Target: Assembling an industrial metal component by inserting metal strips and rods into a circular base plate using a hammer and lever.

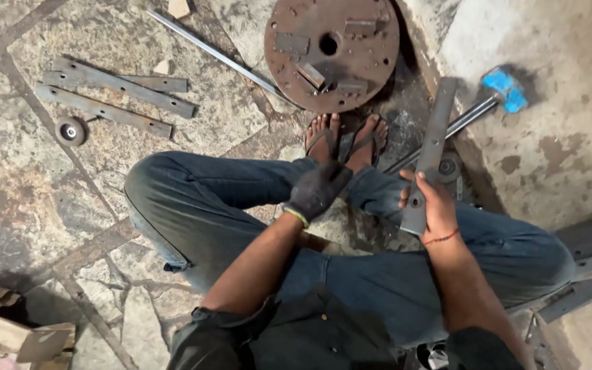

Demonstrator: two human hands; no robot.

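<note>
Flat steel bar (428,154), grey, long & narrow, dull w/ rust specks, small hole near its near end; held upright-ish, tilted a bit right, in front of the right knee, right of centre in the scene. Right hand (434,205) bare, red thread at wrist, grip closed around bar's near end, thumb on the face. Left hand (318,190) in dark glove, fingers curled loosely, holding nothing, resting over left shin just near the feet in sandals (346,139). Person sits cross-legged on stone floor (29,192), jeans. Far centre: rusty round steel disc (331,49) w/ centre hole & small plates welded on, just beyond the toes. Thin rod (214,53) lies left of disc. Far left: several flat strips (114,96) side by side, small grinding wheel (70,131) near them. Hammer w/ blue-wrapped head (505,90) far right, its handle passing behind the bar. Cardboard (8,329) near left corner.
</note>
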